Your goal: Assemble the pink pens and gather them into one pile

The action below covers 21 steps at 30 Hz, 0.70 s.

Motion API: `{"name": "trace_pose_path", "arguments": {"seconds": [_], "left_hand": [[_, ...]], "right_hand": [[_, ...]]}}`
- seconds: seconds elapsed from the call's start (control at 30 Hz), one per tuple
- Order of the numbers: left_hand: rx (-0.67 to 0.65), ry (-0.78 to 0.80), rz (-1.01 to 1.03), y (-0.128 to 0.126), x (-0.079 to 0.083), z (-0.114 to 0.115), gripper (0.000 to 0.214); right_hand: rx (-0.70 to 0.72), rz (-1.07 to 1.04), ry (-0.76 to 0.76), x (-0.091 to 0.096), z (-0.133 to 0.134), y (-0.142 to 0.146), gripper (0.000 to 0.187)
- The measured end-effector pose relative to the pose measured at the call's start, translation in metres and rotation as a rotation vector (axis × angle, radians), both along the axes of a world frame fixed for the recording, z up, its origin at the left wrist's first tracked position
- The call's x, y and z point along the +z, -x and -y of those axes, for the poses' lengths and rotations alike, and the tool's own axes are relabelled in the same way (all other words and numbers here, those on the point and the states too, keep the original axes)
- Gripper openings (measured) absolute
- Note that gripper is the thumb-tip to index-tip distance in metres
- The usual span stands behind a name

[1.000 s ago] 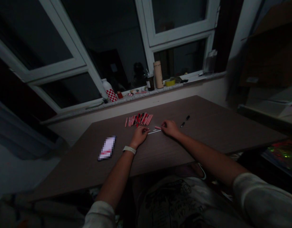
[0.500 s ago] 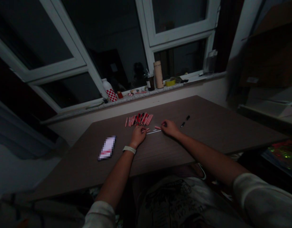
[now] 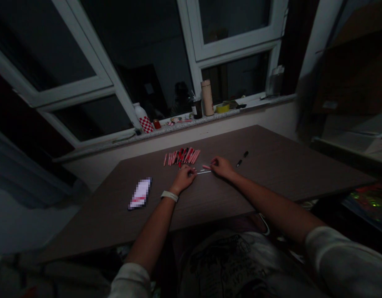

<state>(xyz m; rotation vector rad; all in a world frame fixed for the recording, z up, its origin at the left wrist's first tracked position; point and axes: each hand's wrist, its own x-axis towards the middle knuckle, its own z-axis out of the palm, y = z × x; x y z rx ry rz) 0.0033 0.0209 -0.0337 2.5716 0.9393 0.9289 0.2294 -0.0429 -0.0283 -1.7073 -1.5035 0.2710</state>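
We note a slim pale tube (image 3: pixel 204 172) lying on the brown tabletop (image 3: pixel 287 169), centre of the frame, with a pink pen part (image 3: pixel 206 167) just above its right end. The right hand (image 3: pixel 222 167) is curled narrow beside that part; the left hand (image 3: pixel 183 179) is curled narrow near the tube's left end. We cannot tell whether either hand grips. A heap of red and pink pen parts (image 3: pixel 182 156) lies just beyond the left hand, a black pen (image 3: pixel 242 159) lies to the right, and a blurred flat packet (image 3: pixel 140 193) lies further left.
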Motion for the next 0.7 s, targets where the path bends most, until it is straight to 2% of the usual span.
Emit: {"name": "trace_pose_path", "arguments": {"seconds": [0.13,0.33,0.7], "left_hand": [[0.004,0.004,0.004,0.0000,0.0009,0.0001,0.004],[0.017,0.002,0.008,-0.0002,0.0024,0.0008,0.013],[0.021,0.014,-0.024,0.0004,0.0012,0.0000,0.005]], "right_hand": [[0.004,-0.005,0.008,0.0005,0.0003,-0.0001,0.015],[0.004,-0.013,0.020,0.0026,0.0023,0.0008,0.014],[0.012,-0.014,0.032,0.0026,0.0022,0.0006,0.014]]}}
